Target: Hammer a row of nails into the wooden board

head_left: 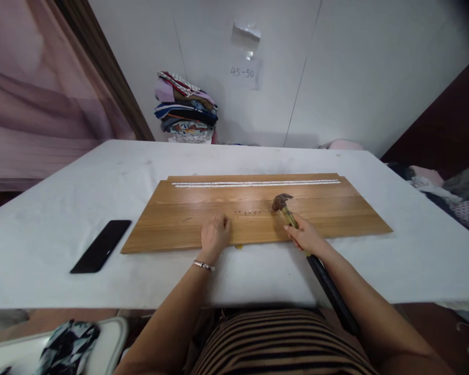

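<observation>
My right hand (305, 234) is wrapped round the upper handle of a claw hammer (330, 291), whose black grip runs back along my forearm. The rusty hammer head is at the right end of a row of small nails (250, 212) standing in a wood-grain board (156, 216). Whether the head touches a nail, I cannot tell. My left hand (216, 232) rests closed on the board's near part, left of the nails, with its fingers curled under. Anything inside those fingers is hidden.
Two pale measuring strips (258, 183) lie along the board's far side. A black phone (101, 246) is on the white-covered table (54, 208) to the left. Folded clothes (187, 109) are stacked by the wall, and a chair with cloth (68, 346) stands at lower left.
</observation>
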### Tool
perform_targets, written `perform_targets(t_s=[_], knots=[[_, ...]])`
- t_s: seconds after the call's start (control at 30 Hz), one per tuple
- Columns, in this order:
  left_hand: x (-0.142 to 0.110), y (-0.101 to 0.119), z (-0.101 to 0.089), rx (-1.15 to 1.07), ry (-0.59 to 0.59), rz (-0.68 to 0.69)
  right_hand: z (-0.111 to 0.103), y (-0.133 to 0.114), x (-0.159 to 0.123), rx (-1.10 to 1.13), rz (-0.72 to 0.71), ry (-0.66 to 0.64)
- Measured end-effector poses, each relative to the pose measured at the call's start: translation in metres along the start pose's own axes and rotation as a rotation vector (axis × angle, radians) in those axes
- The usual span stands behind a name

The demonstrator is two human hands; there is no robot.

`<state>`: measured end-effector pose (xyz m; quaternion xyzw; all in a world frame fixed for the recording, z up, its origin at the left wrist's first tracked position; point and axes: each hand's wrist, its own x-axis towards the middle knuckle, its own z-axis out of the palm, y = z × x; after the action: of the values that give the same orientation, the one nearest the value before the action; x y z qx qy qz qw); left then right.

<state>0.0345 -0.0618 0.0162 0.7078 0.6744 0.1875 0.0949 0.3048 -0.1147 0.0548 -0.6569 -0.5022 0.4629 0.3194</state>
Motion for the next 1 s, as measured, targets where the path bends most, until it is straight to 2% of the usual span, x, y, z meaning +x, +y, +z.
perform_targets(t_s=[0.4, 0.57, 0.7, 0.87, 0.93, 1.0], knots=[[-0.002, -0.005, 0.002, -0.087, -0.025, 0.002, 0.001, 0.003, -0.002, -0.036, 0.002, 0.022], [-0.006, -0.014, -0.004, -0.161, -0.018, 0.009, -0.001, 0.008, 0.0, -0.073, -0.015, 0.033], [-0.005, -0.033, -0.017, -0.126, 0.048, -0.031, -0.003, 0.013, 0.002, -0.071, -0.008, 0.013], [0.006, -0.071, -0.038, 0.041, 0.166, -0.118, -0.003, 0.012, 0.001, -0.072, -0.011, 0.017], [0.01, -0.083, -0.044, 0.123, 0.166, -0.137, -0.001, 0.01, 0.001, -0.064, -0.007, 0.02], [0.013, -0.09, -0.048, 0.2, 0.11, -0.139, 0.0, 0.007, 0.001, -0.058, -0.004, 0.011]])
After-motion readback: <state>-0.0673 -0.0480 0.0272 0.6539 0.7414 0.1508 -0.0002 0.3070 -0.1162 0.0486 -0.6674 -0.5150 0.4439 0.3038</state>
